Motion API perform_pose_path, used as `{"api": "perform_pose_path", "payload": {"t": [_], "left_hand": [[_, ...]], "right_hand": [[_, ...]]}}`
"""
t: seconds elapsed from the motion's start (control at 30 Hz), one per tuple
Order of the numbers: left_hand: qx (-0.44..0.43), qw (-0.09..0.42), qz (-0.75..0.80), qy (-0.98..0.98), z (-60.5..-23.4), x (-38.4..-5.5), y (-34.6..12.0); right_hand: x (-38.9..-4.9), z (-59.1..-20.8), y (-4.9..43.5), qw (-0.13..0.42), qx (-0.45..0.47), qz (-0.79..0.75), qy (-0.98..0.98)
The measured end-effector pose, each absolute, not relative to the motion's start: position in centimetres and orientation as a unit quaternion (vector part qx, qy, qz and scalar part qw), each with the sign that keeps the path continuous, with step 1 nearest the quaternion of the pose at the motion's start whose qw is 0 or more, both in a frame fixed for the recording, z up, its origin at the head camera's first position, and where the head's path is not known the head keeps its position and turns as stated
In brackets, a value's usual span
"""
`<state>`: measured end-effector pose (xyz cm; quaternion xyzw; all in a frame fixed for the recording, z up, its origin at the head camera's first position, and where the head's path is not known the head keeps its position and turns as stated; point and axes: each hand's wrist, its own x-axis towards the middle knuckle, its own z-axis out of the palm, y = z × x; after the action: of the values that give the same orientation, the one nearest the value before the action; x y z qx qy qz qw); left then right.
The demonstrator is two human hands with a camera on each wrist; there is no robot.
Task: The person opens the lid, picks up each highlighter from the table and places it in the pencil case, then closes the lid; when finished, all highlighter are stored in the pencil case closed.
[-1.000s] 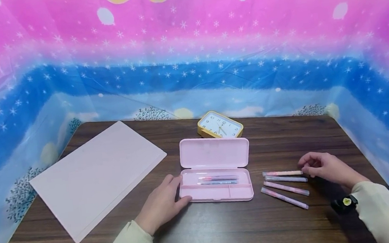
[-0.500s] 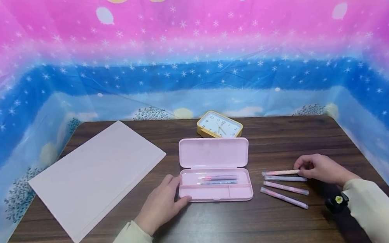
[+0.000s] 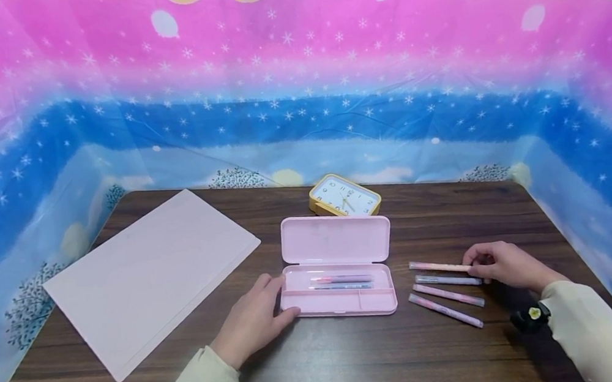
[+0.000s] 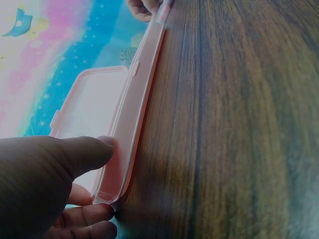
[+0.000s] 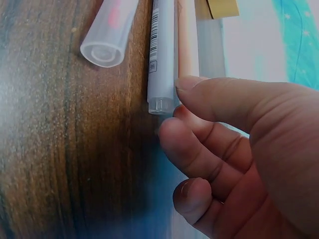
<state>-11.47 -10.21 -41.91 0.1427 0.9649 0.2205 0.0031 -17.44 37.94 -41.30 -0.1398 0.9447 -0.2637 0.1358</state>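
My left hand [image 3: 252, 324] grips the left end of an open pink pencil case [image 3: 379, 302], thumb at its front edge and fingers at the corner. In the left wrist view the thumb [image 4: 92, 154] lies along the case's rim. Two pens [image 3: 342, 280] lie in the back compartment. My right hand [image 3: 509, 267] pinches the right end of a peach-coloured marker pen [image 3: 437, 266], whose capped left end points towards the case. Close below it lie a grey-blue marker [image 3: 444, 280], a pink marker [image 3: 449, 295] and a lilac marker [image 3: 446, 311].
A yellow-framed clock [image 3: 346, 196] lies behind the case's raised lid [image 3: 335, 239]. On the left is a large pale pink flat sheet or folder [image 3: 154, 279]. A patterned cloth [image 3: 299, 118] encloses the back and sides of the dark wooden table [image 3: 356, 364].
My right hand has moved slightly left and taken hold of the peach marker. The marker's left end has swung up and away from the grey-blue one. My left hand stays put.
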Motion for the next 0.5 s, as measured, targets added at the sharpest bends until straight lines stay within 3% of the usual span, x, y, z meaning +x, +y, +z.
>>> {"api": "perform_pose_path", "payload": {"t": [0.5], "left_hand": [[0.144,0.007,0.227,0.963,-41.6,-11.4,-10.1]], "right_hand": [[-16.4,-37.0,36.1,0.076,-0.140,-0.266,0.951]]}}
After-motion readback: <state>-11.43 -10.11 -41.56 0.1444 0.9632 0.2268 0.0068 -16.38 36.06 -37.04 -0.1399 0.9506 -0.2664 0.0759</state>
